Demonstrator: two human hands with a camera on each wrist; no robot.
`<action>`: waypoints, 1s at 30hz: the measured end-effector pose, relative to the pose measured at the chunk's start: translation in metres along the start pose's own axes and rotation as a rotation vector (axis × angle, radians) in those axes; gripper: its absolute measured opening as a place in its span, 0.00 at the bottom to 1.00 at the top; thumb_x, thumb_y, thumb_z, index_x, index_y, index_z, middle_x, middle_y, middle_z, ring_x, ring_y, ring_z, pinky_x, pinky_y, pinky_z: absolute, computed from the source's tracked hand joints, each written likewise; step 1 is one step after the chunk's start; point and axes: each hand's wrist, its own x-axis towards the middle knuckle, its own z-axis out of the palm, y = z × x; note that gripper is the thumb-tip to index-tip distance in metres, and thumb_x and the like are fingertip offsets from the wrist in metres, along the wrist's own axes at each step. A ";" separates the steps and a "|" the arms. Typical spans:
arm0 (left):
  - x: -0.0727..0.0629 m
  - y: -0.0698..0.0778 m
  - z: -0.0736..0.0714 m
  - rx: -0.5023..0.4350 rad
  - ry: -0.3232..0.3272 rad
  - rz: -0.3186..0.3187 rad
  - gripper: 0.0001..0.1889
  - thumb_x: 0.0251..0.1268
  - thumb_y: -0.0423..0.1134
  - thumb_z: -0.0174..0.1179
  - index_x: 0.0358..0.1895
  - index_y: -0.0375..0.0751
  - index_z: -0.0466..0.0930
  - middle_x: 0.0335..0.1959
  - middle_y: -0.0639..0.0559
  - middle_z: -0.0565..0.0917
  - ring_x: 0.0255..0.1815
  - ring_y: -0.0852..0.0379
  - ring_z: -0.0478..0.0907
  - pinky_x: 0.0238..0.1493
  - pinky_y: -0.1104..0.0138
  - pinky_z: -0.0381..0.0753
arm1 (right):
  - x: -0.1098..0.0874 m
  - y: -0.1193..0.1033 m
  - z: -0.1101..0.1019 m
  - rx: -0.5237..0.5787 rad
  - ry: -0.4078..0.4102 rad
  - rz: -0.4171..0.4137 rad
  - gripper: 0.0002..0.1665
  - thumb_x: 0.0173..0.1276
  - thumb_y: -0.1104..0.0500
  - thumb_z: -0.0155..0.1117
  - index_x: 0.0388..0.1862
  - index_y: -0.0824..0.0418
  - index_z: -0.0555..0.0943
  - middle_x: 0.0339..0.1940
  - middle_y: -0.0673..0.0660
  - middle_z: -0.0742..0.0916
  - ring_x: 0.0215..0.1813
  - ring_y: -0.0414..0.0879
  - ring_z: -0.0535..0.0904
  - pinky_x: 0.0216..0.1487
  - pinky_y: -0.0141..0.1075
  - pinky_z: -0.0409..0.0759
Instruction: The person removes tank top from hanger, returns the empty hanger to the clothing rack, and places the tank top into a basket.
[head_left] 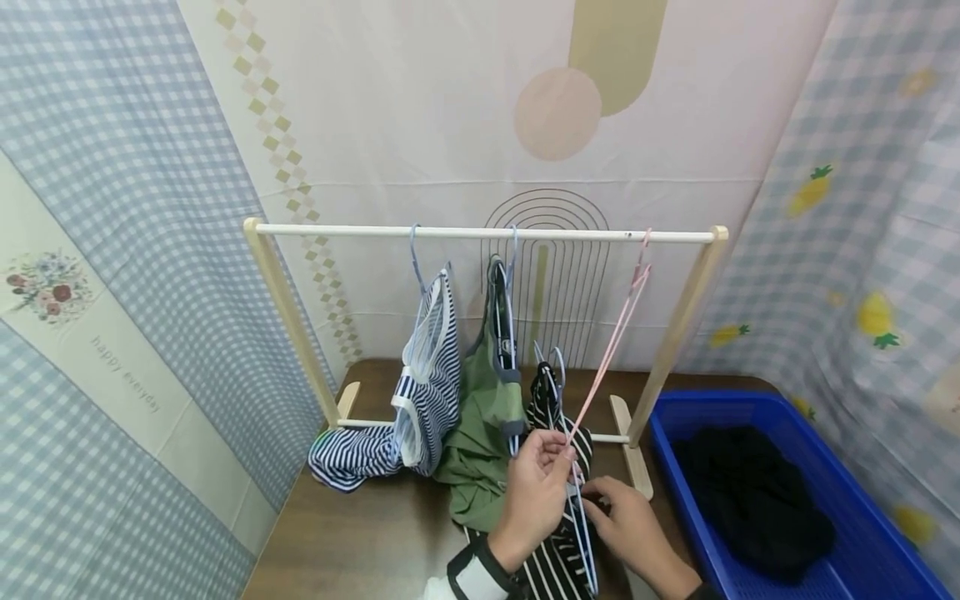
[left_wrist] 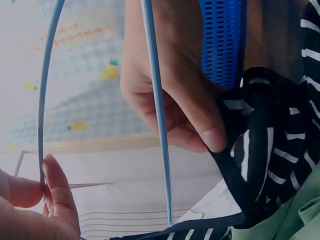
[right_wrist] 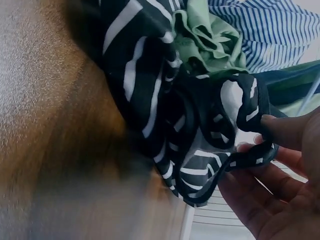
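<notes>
A light blue hanger (head_left: 582,533) stands at the front right of the rack, and my left hand (head_left: 536,490) pinches its wire between thumb and fingers. In the left wrist view, that hand (left_wrist: 45,202) sits on one side of the hanger. Partly around the hanger is a black garment with white stripes (head_left: 555,567), spread over the table. My right hand (head_left: 633,529) pinches the garment's dark edge, seen closely in the right wrist view between thumb and fingers (right_wrist: 272,185). An empty pink hanger (head_left: 615,333) hangs from the rail behind my left hand.
A white rail (head_left: 450,232) on wooden posts carries a blue-and-white striped garment (head_left: 431,383) and a green garment (head_left: 480,417) on blue hangers. To the right, a blue basket (head_left: 678,500) contains a black cloth (head_left: 757,500). The brown table (head_left: 345,542) lies beneath.
</notes>
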 end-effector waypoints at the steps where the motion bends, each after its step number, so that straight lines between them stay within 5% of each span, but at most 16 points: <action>1: 0.000 -0.001 0.000 0.001 -0.004 -0.002 0.08 0.78 0.30 0.59 0.53 0.29 0.78 0.44 0.34 0.85 0.35 0.64 0.82 0.39 0.76 0.84 | 0.001 0.001 0.001 -0.003 -0.002 0.001 0.11 0.63 0.65 0.79 0.36 0.49 0.88 0.36 0.46 0.91 0.37 0.38 0.86 0.40 0.33 0.86; 8: 0.001 -0.004 -0.002 0.026 -0.033 -0.021 0.09 0.79 0.30 0.58 0.55 0.31 0.78 0.43 0.42 0.86 0.36 0.60 0.84 0.43 0.66 0.90 | 0.000 0.004 0.005 -0.019 -0.026 0.031 0.11 0.62 0.65 0.79 0.36 0.50 0.89 0.37 0.48 0.92 0.40 0.43 0.89 0.44 0.35 0.89; 14: 0.002 -0.005 -0.005 0.040 -0.044 -0.036 0.09 0.79 0.32 0.59 0.55 0.34 0.79 0.44 0.44 0.86 0.41 0.49 0.87 0.43 0.72 0.88 | 0.003 0.004 0.002 -0.053 -0.040 0.021 0.09 0.61 0.62 0.80 0.36 0.48 0.89 0.35 0.45 0.89 0.41 0.40 0.85 0.44 0.34 0.85; 23: -0.002 -0.006 -0.008 0.035 -0.058 -0.039 0.08 0.78 0.31 0.59 0.54 0.33 0.79 0.49 0.31 0.85 0.39 0.67 0.84 0.43 0.75 0.87 | 0.024 0.001 -0.007 0.065 -0.008 0.028 0.03 0.67 0.60 0.77 0.39 0.54 0.90 0.35 0.48 0.89 0.35 0.34 0.79 0.35 0.29 0.78; 30: -0.005 -0.005 -0.009 -0.002 -0.078 -0.045 0.11 0.77 0.30 0.60 0.54 0.26 0.78 0.45 0.36 0.85 0.35 0.65 0.83 0.40 0.73 0.88 | 0.052 -0.008 -0.004 0.159 0.158 -0.011 0.12 0.74 0.62 0.71 0.54 0.62 0.88 0.45 0.59 0.93 0.43 0.48 0.90 0.41 0.31 0.87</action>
